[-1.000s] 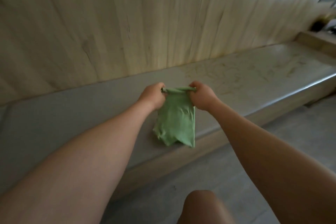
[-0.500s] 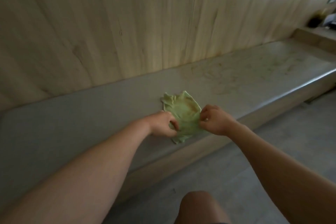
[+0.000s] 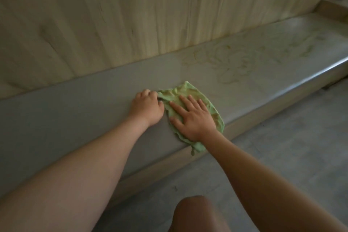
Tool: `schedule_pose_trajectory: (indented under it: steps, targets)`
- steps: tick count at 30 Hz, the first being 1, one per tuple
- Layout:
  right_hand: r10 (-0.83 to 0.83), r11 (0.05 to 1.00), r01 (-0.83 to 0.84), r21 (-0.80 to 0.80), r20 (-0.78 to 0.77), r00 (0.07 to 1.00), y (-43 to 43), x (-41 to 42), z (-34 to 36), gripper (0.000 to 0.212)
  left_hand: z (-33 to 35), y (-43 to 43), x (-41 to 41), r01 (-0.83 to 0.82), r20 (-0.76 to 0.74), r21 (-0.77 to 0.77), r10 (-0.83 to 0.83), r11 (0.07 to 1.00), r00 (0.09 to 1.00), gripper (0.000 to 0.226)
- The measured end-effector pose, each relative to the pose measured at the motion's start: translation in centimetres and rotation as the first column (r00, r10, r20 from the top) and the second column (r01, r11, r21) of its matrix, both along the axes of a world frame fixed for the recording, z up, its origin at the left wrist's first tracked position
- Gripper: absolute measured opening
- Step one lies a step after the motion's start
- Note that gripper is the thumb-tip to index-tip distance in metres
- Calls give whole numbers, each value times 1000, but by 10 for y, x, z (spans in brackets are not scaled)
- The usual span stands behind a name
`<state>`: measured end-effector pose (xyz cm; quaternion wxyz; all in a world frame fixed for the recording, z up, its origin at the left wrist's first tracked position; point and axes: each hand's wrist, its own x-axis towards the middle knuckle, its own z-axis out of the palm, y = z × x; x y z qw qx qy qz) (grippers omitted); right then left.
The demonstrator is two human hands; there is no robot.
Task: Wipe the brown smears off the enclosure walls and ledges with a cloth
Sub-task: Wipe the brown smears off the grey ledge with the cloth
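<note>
View from the head-worn camera. A long, flat, grey ledge is shown running along the foot of a pale wall of vertical wooden boards, with its front edge faced in light wood. A crumpled light-green cloth is spread on top of the ledge, near the front edge and about midway along the visible length; one corner of the cloth is seen hanging just over that edge, and a brownish stain is visible on the fabric. The right hand is laid flat on the cloth, palm down, with the fingers straight and slightly spread, so that the cloth is pressed against the ledge. The left hand is rested on the ledge just beside the right hand, with its fingers curled under, and the near left corner of the cloth is pinched by them. Thin brown smears in looping streaks are seen on the ledge top further along, beyond the cloth and towards the far right end, apart from the cloth. A raised wooden step is set at that far right end of the ledge. A grey floor lies below the front edge of the ledge, and a bare knee is seen above it.
</note>
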<state>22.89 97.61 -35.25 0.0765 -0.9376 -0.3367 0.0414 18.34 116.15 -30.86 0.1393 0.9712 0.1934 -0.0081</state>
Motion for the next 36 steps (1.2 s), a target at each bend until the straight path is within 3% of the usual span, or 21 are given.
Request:
schedule_pose_trajectory:
  steps: [7,12,14,18,21,26,36]
  targets:
    - [-365,930,364,-58,0,931,-71,129,0,70,-22,12,43,-48,-322,22,52,999,945,63]
    - [-486,873,483,-63,-52,872,-24,162,-2,73,-43,15,47,-43,-326,74,65,996,943,63]
    - [-389,920,387,-60,-43,920,14,152,-1,71,-43,16,47,-37,-329,74,59,997,942,64]
    - [66,997,-66,-36,-6,998,72,129,-1,62,-42,17,48,-34,-323,75,57,997,945,65]
    - [161,986,-162,-29,-14,987,64,153,0,62,-41,18,50,-33,-334,70,55,997,941,65]
    - [-131,989,130,-73,-3,991,45,238,0,73,-45,18,49,-29,-325,61,47,998,945,64]
    - [-371,928,371,31,-12,929,85,331,7,87,-52,19,49,-13,-268,102,40,995,962,63]
